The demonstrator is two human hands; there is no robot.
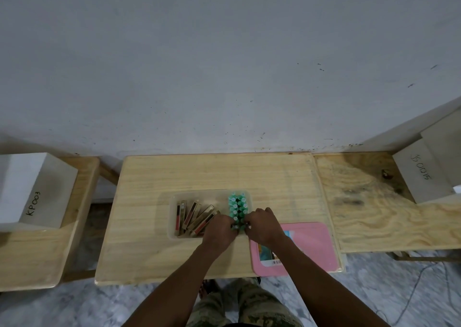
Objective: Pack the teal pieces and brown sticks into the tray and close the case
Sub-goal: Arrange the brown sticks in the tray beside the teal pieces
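Clear tray (172, 223) at the middle of the desk (149, 177): brown sticks (193, 215) fill its left half; teal pieces (238, 205) stand in a double row running near-to-far. Left hand (219, 229) and right hand (262, 226) flank the row's near end, each grip pinching an end piece. The pink lid (314, 246) lies by the near-right corner, nearest the right hand.

A pale wooden worktop (174, 177) stands against a scuffed grey wall (224, 64). A white box marked KP003 (32, 192) sits on a bench (37, 251) at left; another box (419, 177) rests on plywood (374, 214) at right. Marbled floor (74, 306) lies below.
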